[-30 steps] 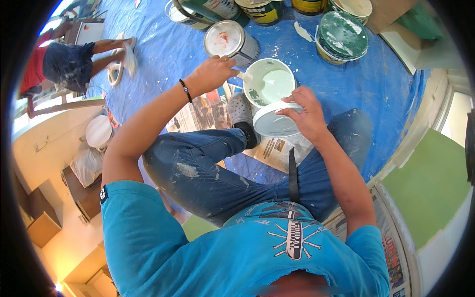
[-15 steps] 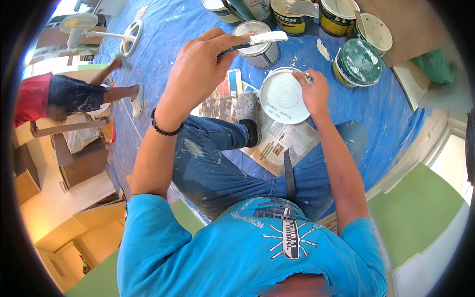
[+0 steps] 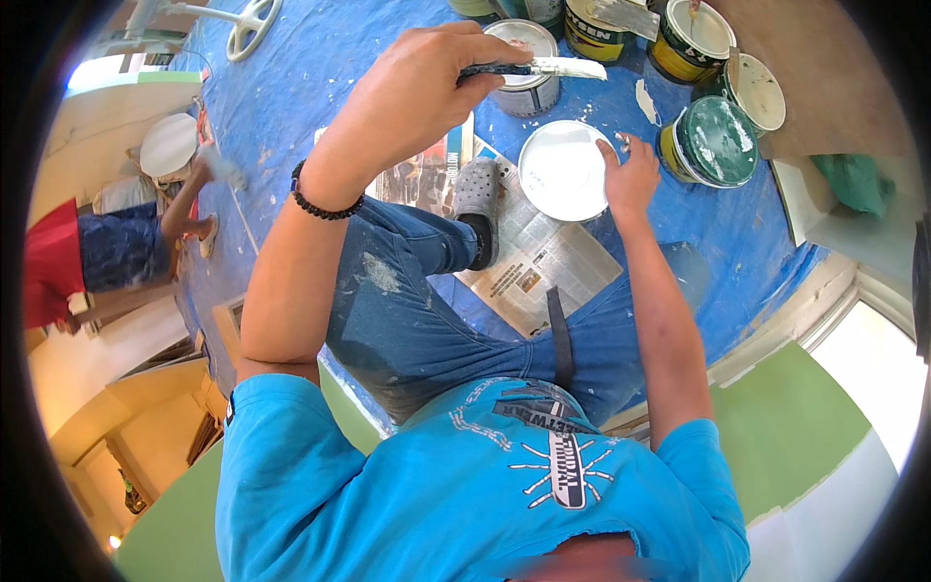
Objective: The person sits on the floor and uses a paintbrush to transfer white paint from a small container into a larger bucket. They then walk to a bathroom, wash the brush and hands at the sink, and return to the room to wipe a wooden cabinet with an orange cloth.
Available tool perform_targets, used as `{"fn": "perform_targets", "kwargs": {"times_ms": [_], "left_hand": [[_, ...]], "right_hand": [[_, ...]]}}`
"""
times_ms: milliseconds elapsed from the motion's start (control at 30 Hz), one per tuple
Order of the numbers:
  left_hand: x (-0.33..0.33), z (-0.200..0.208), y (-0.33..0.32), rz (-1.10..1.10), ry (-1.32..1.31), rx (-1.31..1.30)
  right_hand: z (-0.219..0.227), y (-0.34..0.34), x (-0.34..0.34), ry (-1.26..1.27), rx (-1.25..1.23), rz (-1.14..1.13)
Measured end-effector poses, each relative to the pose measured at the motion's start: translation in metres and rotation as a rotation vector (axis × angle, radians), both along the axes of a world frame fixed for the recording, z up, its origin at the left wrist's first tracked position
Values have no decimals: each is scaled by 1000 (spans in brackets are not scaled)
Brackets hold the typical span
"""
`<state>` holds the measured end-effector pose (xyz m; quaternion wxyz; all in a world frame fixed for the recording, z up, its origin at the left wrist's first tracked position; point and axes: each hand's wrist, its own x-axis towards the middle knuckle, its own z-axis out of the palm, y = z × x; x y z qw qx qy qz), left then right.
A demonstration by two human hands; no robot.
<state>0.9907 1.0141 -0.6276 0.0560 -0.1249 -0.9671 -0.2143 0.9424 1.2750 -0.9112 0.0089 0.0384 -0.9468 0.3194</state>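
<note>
My left hand (image 3: 427, 92) grips a paintbrush (image 3: 572, 68) with a dark handle, its bristles coated white and pointing right. It hovers above the floor, in front of a grey-and-white paint can (image 3: 531, 97). To the right, my right hand (image 3: 632, 179) holds the edge of a white round tub (image 3: 562, 175), thumb at the rim and fingers curled. Something small and silvery shows by those fingers. Whether the tub's white face is a lid or paint, I cannot tell. Under it lies newspaper (image 3: 543, 276).
Several paint cans stand beyond, among them a green-lidded pail (image 3: 716, 141) and a yellow-and-black can (image 3: 690, 44) with a stick in it. A scraper blade (image 3: 626, 15) lies across another can. Blue sheeting (image 3: 301, 68) covers the floor. At left, another person (image 3: 121, 247) walks with a board.
My left hand and the paintbrush have shifted right. My right hand still holds the tub's edge, and the dark writing on the tub no longer shows. The other person's legs have moved.
</note>
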Motion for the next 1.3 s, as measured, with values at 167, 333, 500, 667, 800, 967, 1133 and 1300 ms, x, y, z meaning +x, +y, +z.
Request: {"fn": "perform_targets", "kwargs": {"times_ms": [167, 333, 500, 667, 800, 967, 1133, 1300], "left_hand": [[-5, 8, 3, -1, -14, 7], [-8, 8, 6, -16, -33, 34], [-9, 8, 4, -27, -27, 29], [-11, 8, 1, -19, -34, 34], [-11, 7, 2, -58, 4, 21], [-11, 8, 2, -52, -47, 12], [-13, 9, 3, -82, -33, 23], [-16, 7, 3, -27, -64, 80]], "right_hand": [[2, -21, 3, 343, 72, 113], [-16, -23, 3, 299, 259, 160], [-19, -9, 4, -3, 47, 117], [-18, -11, 2, -227, -444, 11], [-28, -8, 5, -163, -534, 3], [-38, 2, 7, -116, -614, -30], [-38, 8, 9, -64, -644, -20], [-27, -3, 8, -81, -569, -27]]}}
